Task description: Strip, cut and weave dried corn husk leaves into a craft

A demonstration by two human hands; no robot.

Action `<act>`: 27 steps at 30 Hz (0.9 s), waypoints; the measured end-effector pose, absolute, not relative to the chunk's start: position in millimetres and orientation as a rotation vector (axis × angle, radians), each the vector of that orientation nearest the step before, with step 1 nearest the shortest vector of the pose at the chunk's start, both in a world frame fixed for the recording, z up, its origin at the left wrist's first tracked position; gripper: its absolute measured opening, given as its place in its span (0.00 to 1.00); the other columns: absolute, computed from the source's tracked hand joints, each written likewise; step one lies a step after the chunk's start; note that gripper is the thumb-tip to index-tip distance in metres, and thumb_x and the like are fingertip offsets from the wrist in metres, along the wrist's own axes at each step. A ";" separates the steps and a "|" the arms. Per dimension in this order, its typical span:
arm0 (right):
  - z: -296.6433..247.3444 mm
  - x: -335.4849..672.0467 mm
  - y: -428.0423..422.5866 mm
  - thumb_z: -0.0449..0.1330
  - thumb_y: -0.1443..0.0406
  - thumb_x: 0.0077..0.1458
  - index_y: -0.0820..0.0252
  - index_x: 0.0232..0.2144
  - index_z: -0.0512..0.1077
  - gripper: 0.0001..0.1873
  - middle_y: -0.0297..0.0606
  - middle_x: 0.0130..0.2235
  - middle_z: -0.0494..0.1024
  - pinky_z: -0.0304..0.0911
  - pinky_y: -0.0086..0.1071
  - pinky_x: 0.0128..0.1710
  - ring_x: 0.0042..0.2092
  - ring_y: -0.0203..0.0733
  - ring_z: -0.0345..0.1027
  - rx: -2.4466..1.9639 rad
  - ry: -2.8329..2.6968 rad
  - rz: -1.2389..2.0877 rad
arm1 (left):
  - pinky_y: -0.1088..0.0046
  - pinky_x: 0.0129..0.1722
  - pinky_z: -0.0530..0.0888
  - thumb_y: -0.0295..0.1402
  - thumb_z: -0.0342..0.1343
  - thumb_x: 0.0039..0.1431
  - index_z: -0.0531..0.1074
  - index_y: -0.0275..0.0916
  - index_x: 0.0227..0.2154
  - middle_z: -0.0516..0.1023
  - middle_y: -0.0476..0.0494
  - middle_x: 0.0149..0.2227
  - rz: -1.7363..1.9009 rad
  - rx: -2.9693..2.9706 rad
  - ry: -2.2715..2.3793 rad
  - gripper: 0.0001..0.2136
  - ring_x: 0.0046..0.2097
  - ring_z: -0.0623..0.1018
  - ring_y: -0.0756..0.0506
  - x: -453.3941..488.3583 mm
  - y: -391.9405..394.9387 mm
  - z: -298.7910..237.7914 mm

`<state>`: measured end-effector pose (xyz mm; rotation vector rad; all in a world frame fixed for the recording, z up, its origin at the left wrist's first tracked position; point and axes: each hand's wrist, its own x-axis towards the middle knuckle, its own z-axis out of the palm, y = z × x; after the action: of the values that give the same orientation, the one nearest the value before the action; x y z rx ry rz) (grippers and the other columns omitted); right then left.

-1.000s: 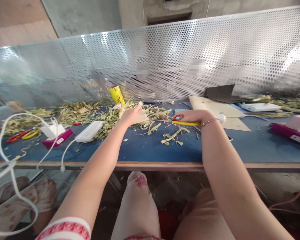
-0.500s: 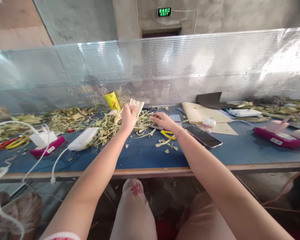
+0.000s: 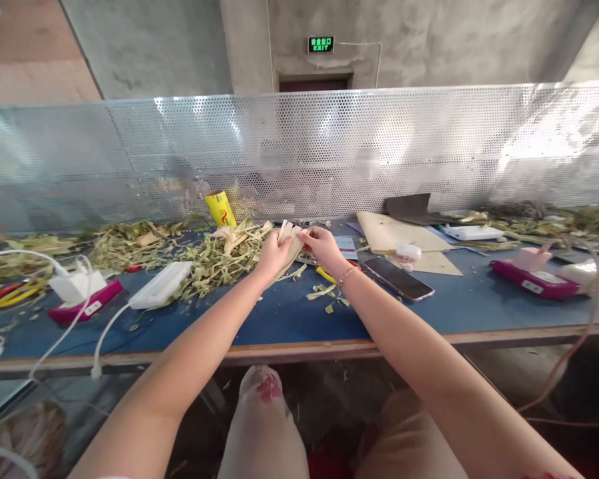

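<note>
In the middle of the head view, my left hand [image 3: 273, 256] is closed round a small bundle of pale flat strips [image 3: 290, 233], whose ends fan out above the fingers. My right hand [image 3: 324, 247], with a bracelet at its wrist, pinches the right edge of the same strips. Exactly which strip its fingertips hold is too small to see. Left of my hands lies a loose heap of dried greenish plant scraps [image 3: 219, 256]. Under my right wrist, a yellow-handled tool [image 3: 324, 274] is partly hidden.
A phone [image 3: 398, 278] lies right of my right forearm, near beige sheets [image 3: 399, 233]. A yellow tube [image 3: 220, 209] stands against the perforated metal screen [image 3: 329, 153]. On the left are a white power bank [image 3: 162, 285], a magenta power strip [image 3: 87, 305] and cables.
My right hand has come up from the tabletop to the strips and now grips their edge. My left hand has moved slightly right and lower with the bundle. The view has tilted a little.
</note>
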<state>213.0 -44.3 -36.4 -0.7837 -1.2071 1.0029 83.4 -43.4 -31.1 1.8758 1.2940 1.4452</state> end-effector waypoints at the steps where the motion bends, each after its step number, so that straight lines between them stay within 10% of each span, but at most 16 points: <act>1: -35.5 212.7 -45.1 0.67 0.54 0.29 0.61 0.22 0.66 0.21 0.29 0.22 0.68 0.63 0.27 0.28 0.25 0.30 0.62 -0.773 -1.172 1.042 | 0.69 0.40 0.68 0.35 0.53 0.50 0.66 0.37 0.30 0.74 0.44 0.34 1.457 1.815 1.263 0.07 0.39 0.73 0.46 83.8 -42.4 -31.8; 27: -25.2 230.7 -51.8 0.63 0.73 0.39 0.61 0.23 0.72 0.05 0.33 0.25 0.74 0.67 0.27 0.37 0.30 0.32 0.69 -0.754 -1.062 1.236 | 0.71 0.33 0.70 0.37 0.55 0.47 0.69 0.37 0.24 0.73 0.48 0.21 1.356 1.291 0.930 0.08 0.29 0.74 0.48 80.4 -47.2 -31.1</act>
<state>230.7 -51.8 -25.2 -0.7539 -1.0621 1.2361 80.4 -47.2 -31.1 1.2911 0.9304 1.3556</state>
